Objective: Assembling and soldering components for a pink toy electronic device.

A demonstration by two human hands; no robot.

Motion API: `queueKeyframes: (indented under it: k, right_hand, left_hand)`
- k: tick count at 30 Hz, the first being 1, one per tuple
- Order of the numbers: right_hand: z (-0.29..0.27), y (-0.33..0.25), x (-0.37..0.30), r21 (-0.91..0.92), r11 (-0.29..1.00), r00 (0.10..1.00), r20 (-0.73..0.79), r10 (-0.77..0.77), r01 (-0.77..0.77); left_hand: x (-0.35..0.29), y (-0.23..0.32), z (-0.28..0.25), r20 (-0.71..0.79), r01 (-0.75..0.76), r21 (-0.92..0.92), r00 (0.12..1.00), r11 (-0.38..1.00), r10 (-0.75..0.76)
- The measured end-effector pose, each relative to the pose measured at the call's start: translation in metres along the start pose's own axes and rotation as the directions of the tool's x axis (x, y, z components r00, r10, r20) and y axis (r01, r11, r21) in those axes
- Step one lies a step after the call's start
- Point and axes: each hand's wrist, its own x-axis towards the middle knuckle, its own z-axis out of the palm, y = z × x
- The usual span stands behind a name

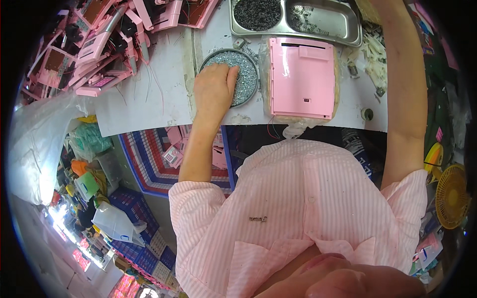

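My left hand [213,89] rests over a round dish [255,74] filled with small silvery metal pieces [244,78] that look like screws. Its fingers are curled down and closed among them, and the fingertips are hidden, so any piece they pinch does not show. Just right of the dish, a pink plastic casing [302,79] lies on a padded, plastic-wrapped support [295,119]. It has a long dark slot along its far edge and a small dark opening near its near edge. My right forearm [406,84] stretches up past the top edge, with that hand out of the picture.
A metal tray [328,31] with two compartments of small dark parts stands behind the casing. Pink casings with loose wires [99,49] are heaped at the far left. White parts [376,59] lie near my right arm. Below the table sits a blue-red basket [149,169].
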Motion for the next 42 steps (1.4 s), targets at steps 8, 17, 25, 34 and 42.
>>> queueKeyframes:
  k: [8, 17, 25, 34, 42]
  right_hand:
    - [0.028, 0.014, -0.089, 0.102, 0.991, 0.993, -0.096, -0.071, 0.081]
    - [0.032, -0.002, -0.150, 0.594, 0.803, 0.983, 0.108, -0.150, 0.057]
    - [0.031, -0.035, -0.175, 0.621, 0.784, 0.987, 0.130, -0.090, -0.010]
    - [0.033, -0.027, -0.182, 0.690, 0.723, 0.978, 0.122, -0.172, 0.041]
    - [0.032, -0.022, -0.183, 0.701, 0.711, 0.979, 0.100, -0.179, 0.058]
  left_hand:
    - [0.001, 0.006, 0.000, -0.159, -0.079, -0.199, 0.986, 0.977, 0.048]
    - [-0.009, 0.086, -0.009, -0.320, -0.373, -0.374, 0.911, 0.850, 0.259]
    - [-0.014, 0.123, 0.001, -0.267, -0.351, -0.671, 0.936, 0.654, 0.228]
    - [-0.009, 0.127, -0.003, -0.215, -0.413, -0.547, 0.910, 0.728, 0.355]
    - [-0.007, 0.131, -0.001, -0.219, -0.390, -0.594, 0.920, 0.703, 0.326]
